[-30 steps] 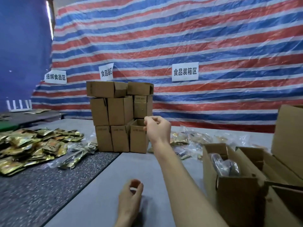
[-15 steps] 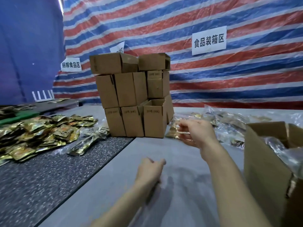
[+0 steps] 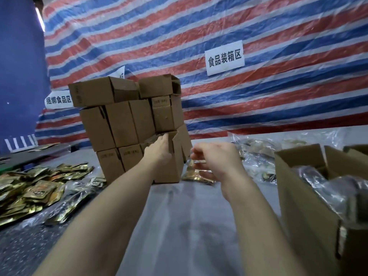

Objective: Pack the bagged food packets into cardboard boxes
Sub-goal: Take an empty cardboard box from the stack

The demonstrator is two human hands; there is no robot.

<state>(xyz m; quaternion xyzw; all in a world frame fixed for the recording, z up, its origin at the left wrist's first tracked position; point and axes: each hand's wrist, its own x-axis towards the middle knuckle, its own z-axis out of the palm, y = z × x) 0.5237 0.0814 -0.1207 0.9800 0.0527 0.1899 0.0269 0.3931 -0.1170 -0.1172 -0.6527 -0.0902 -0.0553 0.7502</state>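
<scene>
Dim, bluish light w/ strip lamp (image 3: pixel 40 18) glowing top left. Soft arm shadows on grey surface (image 3: pixel 189 226). Glare on gold packets (image 3: pixel 29 194). Wide-angle bends edges; right hand (image 3: pixel 217 162) slightly blurred.

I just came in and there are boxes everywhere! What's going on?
A person is packing bags of food into cardboard boxes. Their left hand holds the rim of a small open box at the bottom of the box stack. Their right hand grips a clear bag of gold packets right beside that box. A bigger box on the right already has bags inside.
</scene>
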